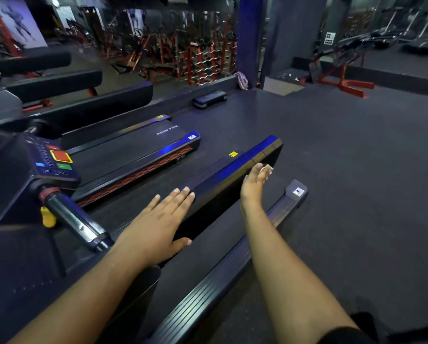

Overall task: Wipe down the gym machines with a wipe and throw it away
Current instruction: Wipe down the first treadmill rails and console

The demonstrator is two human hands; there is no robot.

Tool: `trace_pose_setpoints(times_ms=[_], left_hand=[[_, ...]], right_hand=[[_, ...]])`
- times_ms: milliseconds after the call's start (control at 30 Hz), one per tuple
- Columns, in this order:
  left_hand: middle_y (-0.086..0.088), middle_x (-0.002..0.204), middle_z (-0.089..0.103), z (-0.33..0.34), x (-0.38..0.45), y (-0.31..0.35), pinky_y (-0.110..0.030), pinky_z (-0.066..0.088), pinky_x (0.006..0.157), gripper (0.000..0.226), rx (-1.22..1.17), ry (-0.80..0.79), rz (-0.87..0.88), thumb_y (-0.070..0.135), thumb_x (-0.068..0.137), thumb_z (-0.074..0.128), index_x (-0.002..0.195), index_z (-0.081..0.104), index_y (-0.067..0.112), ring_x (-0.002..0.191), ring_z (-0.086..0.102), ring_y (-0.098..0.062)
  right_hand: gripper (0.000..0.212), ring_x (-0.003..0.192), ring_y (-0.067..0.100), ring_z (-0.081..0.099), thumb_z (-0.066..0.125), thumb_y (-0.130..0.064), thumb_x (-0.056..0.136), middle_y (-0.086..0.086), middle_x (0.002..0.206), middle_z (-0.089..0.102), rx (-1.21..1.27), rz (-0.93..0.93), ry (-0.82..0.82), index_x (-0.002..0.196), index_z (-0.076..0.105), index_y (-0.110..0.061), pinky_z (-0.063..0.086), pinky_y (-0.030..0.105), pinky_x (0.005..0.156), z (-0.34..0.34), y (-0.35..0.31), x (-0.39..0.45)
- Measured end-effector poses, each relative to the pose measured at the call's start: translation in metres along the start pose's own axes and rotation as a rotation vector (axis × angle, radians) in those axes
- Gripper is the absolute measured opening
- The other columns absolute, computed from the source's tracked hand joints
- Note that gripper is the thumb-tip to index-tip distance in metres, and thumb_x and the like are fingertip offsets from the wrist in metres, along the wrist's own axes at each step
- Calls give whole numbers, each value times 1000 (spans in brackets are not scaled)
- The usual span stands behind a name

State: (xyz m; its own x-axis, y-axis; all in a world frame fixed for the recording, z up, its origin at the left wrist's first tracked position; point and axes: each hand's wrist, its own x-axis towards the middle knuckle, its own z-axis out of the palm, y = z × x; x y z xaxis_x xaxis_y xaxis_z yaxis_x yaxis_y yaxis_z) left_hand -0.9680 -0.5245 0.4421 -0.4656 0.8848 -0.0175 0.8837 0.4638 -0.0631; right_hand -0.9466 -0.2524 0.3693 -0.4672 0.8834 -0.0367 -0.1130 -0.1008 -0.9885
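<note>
I lean over a dark treadmill (235, 170). My left hand (158, 219) rests flat on its left side rail, fingers straight, thumb hooked over the rail's inner edge. My right hand (255, 182) reaches farther along, above the belt by the same rail, with straight fingers pressing a small white wipe (268, 169) that shows just past the fingertips. The treadmill's right side rail (232, 276) runs under my right forearm.
A treadmill console (51, 157) with orange and green buttons and a chrome handlebar (76, 222) stand at the left. A second treadmill (133, 150) lies beyond. Dark rubber floor (344, 157) spreads to the right. A step platform (209, 98), red weight racks and a blue pillar stand at the back.
</note>
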Motion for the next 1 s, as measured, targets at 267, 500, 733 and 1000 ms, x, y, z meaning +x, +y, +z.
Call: trace_pose_setpoints(times_ms=[267,500,733,1000], left_hand=[[10,166,-25,2,-4,-2,-39,-3,130,103,-17,33,9,66,95,51,162,-16,26,155,-19,-8],[8,165,-30,1,-40,-8,-37,-8,128,109,23,47,-42,67,96,49,152,-34,26,155,-21,-10],[7,166,-23,11,-88,-23,-38,-4,127,111,-4,150,-82,73,91,50,158,-24,23,156,-13,-11],[2,169,-14,14,-125,-37,-42,3,128,104,12,139,-101,81,85,22,161,-15,20,159,-3,-15]], right_hand=[[105,149,-2,-25,30,-83,90,-11,166,-24,-20,-188,-91,161,-13,-18,-5,14,120,50,35,-130],[139,153,12,-22,9,-105,60,0,167,-22,-145,17,57,160,-14,-11,-16,37,123,28,-19,-65],[101,155,18,-19,17,-84,89,-2,170,-6,-544,-574,-293,163,11,-15,-13,44,124,39,28,-174],[116,156,10,-4,12,-99,72,-6,170,10,-1133,-631,-312,159,25,-23,-9,77,113,-16,-28,-85]])
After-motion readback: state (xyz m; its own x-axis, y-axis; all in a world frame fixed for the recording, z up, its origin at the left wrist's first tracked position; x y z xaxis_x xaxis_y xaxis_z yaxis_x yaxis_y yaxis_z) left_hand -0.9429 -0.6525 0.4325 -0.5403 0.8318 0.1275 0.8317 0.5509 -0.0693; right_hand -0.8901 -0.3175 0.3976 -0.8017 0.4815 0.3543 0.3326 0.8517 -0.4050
